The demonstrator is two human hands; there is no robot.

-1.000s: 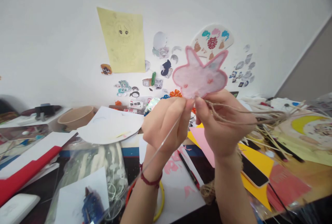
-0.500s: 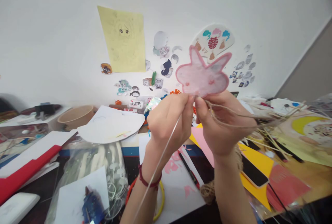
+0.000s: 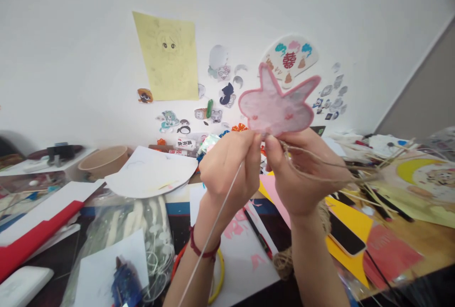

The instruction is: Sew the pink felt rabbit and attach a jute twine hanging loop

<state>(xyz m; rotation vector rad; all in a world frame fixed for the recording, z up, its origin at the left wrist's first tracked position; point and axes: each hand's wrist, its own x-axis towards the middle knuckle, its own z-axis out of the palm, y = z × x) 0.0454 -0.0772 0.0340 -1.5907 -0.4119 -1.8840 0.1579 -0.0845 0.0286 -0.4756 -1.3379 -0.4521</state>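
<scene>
A pink-edged, pale rabbit-shaped cutout (image 3: 275,105) is held upright before the wall, ears up. Its lower edge meets my fingertips. My left hand (image 3: 227,169) is closed in a pinch at that edge, and a thin pale string (image 3: 209,243) runs from it down over the wrist. Gripping the cutout's bottom from the right, my right hand (image 3: 307,176) presses its thumb close to the left fingertips. Loops of brown twine (image 3: 320,179) stick out rightward from beside that thumb. What lies exactly between the fingertips is hidden.
Below my hands lie white paper (image 3: 245,259) with pink scraps, a pen, a twine ball (image 3: 283,263) and a yellow ring (image 3: 221,274). A phone (image 3: 346,233) lies at right on yellow sheets. At left are a plastic bag (image 3: 121,212), a white fan shape (image 3: 149,174) and a bowl (image 3: 103,160).
The rabbit cutout and both hands have shifted very slightly, with the fingertips a little lower. Both hands keep their pinch; the view has moved a touch.
</scene>
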